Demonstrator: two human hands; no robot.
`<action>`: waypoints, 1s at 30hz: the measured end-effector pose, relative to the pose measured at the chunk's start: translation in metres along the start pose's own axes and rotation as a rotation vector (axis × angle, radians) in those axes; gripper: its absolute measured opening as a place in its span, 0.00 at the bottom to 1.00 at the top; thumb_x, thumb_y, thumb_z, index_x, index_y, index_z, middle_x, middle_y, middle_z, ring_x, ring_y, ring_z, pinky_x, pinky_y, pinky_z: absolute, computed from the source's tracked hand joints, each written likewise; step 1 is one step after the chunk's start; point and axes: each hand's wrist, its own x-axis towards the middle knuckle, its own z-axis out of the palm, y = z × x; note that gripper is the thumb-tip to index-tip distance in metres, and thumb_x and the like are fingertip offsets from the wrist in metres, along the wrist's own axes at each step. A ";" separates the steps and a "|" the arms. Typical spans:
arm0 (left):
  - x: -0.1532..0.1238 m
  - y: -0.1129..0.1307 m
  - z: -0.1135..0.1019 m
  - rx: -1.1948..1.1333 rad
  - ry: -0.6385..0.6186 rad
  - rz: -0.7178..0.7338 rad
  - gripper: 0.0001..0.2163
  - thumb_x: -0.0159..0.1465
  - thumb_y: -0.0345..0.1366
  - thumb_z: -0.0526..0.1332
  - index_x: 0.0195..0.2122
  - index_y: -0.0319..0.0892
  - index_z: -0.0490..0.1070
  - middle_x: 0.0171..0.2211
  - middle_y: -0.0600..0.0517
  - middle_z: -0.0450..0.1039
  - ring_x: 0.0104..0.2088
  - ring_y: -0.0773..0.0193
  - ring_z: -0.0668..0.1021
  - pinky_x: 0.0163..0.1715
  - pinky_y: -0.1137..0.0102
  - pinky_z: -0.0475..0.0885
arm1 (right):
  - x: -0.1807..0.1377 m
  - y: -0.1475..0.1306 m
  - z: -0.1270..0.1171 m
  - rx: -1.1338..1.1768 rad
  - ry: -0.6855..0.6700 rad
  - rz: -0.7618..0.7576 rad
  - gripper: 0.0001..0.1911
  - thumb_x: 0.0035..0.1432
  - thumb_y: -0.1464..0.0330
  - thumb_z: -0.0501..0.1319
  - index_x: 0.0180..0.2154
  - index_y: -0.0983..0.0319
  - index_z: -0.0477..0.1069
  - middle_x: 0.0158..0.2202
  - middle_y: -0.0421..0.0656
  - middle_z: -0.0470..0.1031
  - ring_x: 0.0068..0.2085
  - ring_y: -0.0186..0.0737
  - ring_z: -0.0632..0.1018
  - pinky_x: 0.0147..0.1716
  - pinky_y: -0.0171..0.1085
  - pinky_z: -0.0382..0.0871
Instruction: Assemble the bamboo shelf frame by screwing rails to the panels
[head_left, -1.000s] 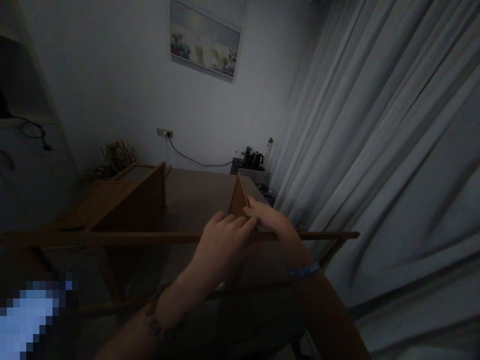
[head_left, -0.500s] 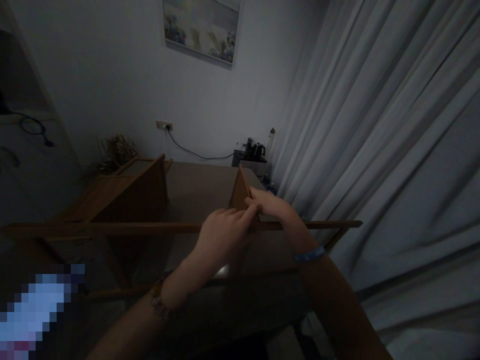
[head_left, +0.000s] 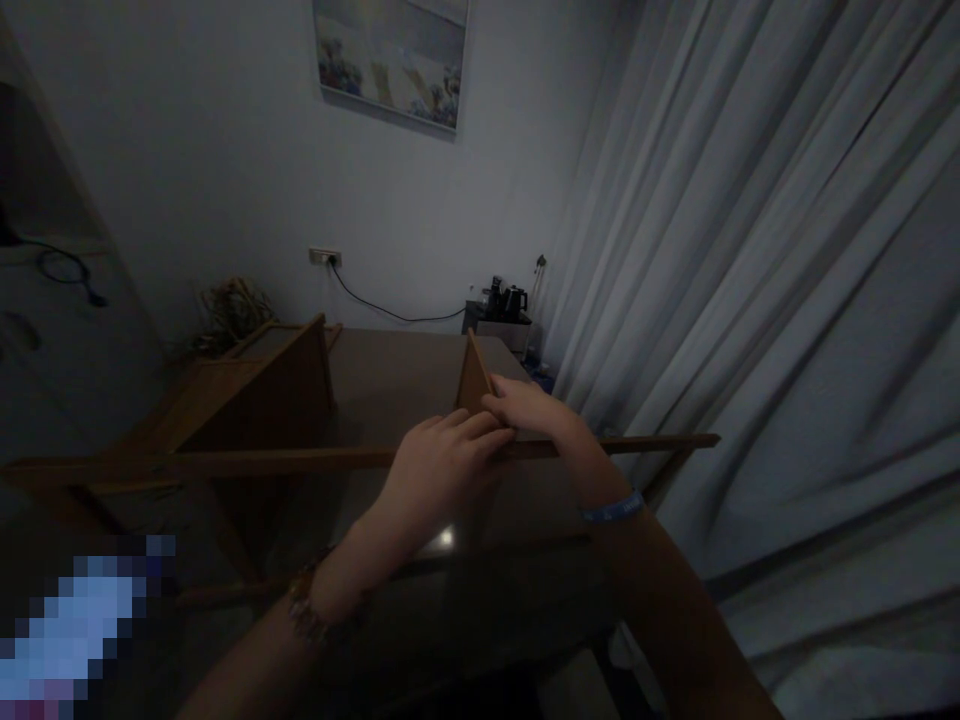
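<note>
From my end, the wooden frame could rock if I lean too hard on one side. Its long front rail might twist under an off-centre push. The small upright board, just behind that rail, could skew if pressed unevenly; my hands hide whether they touch. Right hand has the board's edge pinched, left hand is draped over the rail, can't tell if gripping. Nipped skin's possible too.
</note>
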 end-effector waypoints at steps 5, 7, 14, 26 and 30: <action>-0.001 -0.004 -0.001 -0.053 0.000 0.001 0.12 0.63 0.37 0.62 0.49 0.48 0.74 0.51 0.53 0.74 0.47 0.60 0.76 0.41 0.68 0.73 | -0.001 -0.002 -0.001 0.037 0.014 0.009 0.18 0.64 0.64 0.47 0.51 0.60 0.68 0.51 0.48 0.75 0.50 0.47 0.75 0.51 0.44 0.61; -0.002 -0.005 -0.001 -0.082 0.000 0.000 0.12 0.63 0.36 0.62 0.48 0.48 0.74 0.52 0.54 0.74 0.48 0.61 0.76 0.43 0.68 0.74 | -0.001 -0.001 -0.002 0.051 0.042 0.011 0.19 0.65 0.62 0.46 0.51 0.59 0.69 0.53 0.47 0.74 0.54 0.49 0.73 0.55 0.47 0.57; -0.001 -0.006 0.001 -0.168 -0.005 -0.038 0.12 0.62 0.37 0.62 0.47 0.50 0.75 0.53 0.54 0.74 0.49 0.62 0.78 0.42 0.69 0.76 | -0.032 0.002 -0.005 0.066 0.315 0.113 0.26 0.67 0.61 0.42 0.63 0.59 0.55 0.44 0.48 0.78 0.52 0.52 0.74 0.56 0.56 0.48; -0.005 -0.006 0.000 -0.170 -0.060 -0.113 0.14 0.64 0.40 0.60 0.51 0.54 0.72 0.54 0.60 0.72 0.48 0.63 0.79 0.42 0.70 0.77 | -0.136 -0.011 0.133 0.523 1.017 0.105 0.21 0.68 0.65 0.47 0.60 0.54 0.57 0.47 0.48 0.73 0.42 0.42 0.75 0.42 0.45 0.69; -0.006 -0.008 -0.001 -0.144 -0.080 -0.133 0.15 0.65 0.41 0.60 0.53 0.59 0.70 0.54 0.62 0.72 0.48 0.62 0.79 0.41 0.71 0.77 | -0.125 -0.021 0.169 0.504 0.916 0.099 0.17 0.67 0.65 0.48 0.55 0.55 0.64 0.44 0.48 0.76 0.42 0.44 0.76 0.44 0.48 0.67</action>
